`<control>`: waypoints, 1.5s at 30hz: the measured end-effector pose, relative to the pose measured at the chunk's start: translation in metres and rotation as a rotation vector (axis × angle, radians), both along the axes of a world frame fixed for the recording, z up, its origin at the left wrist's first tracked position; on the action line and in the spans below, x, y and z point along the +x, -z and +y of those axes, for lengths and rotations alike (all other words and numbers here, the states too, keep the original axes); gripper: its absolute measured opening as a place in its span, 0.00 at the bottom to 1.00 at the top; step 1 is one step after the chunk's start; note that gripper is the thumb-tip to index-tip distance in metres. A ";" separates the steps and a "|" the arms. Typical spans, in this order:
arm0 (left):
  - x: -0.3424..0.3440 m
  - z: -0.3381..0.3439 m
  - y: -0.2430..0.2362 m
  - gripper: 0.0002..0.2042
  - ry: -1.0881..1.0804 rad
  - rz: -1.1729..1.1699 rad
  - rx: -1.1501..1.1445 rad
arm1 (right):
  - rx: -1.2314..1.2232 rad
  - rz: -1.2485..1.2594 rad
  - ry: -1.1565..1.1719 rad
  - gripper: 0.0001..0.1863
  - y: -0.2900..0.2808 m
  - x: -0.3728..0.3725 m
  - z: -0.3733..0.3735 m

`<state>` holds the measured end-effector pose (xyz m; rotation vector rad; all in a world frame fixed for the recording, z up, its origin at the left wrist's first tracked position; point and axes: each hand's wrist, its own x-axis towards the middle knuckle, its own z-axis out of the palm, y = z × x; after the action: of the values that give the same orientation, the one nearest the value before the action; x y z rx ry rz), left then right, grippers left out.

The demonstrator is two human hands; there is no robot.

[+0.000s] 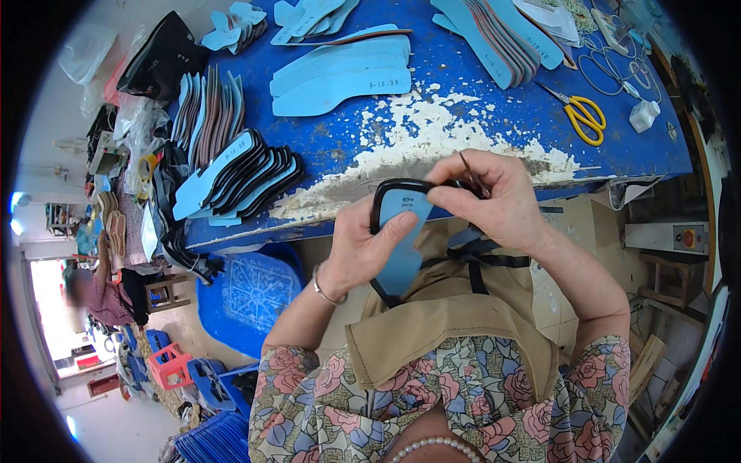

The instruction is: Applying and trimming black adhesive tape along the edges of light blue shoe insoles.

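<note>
Pearl-like white beads on a round necklace (436,442) sit closest to the lens, above a short-sleeved shirt (332,393) printed with pink roses and a tan cloth apron (455,332). Beyond them, over the lap and just short of the bench's near edge, both hands meet on one flat pale-blue sole-shaped panel (401,258) with a glossy black edging strip (401,184) around its upper end.

Its long axis runs roughly away from the body, the edged end farthest out and the lower end slanting a little left toward the apron. From the left hand (356,245) the panel lies to the right: that grip pinches its left side, thumb flat across the blue face and fingers behind. From the right hand (494,197) it lies to the left and nearer the body; that grip is pressed together on the black strip at the panel's upper right corner. So the left hand is the nearer to the panel's middle, the right to its far corner. Something thin and dark (468,167) shows among the right fingers; I cannot tell what it is.

Ahead stands the blue bench (324,147), its paint badly flaked. A stack of black-edged blue panels (255,177) lies on its left near side, a fan of pale-blue panels (340,85) farther back, and yellow-handled scissors (570,99) to the right.
</note>
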<state>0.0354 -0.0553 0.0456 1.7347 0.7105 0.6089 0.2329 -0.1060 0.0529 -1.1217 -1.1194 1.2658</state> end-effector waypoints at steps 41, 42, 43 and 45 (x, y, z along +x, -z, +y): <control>-0.007 -0.028 0.073 0.14 -0.081 -0.120 -0.455 | -0.002 -0.241 0.179 0.09 0.115 -0.058 -0.057; -0.008 -0.029 0.077 0.12 -0.119 -0.131 -0.468 | -0.103 -0.041 0.149 0.08 0.114 -0.059 -0.056; -0.010 -0.030 0.079 0.12 -0.122 -0.130 -0.479 | -0.202 0.159 0.120 0.07 0.115 -0.058 -0.054; -0.014 -0.029 0.085 0.12 -0.161 -0.205 -0.678 | -0.186 0.231 0.072 0.04 0.120 -0.043 -0.054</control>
<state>0.0209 -0.0846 -0.0395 0.9831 0.8003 0.5600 0.1902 -0.1599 -0.0671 -1.1088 -0.7962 1.4244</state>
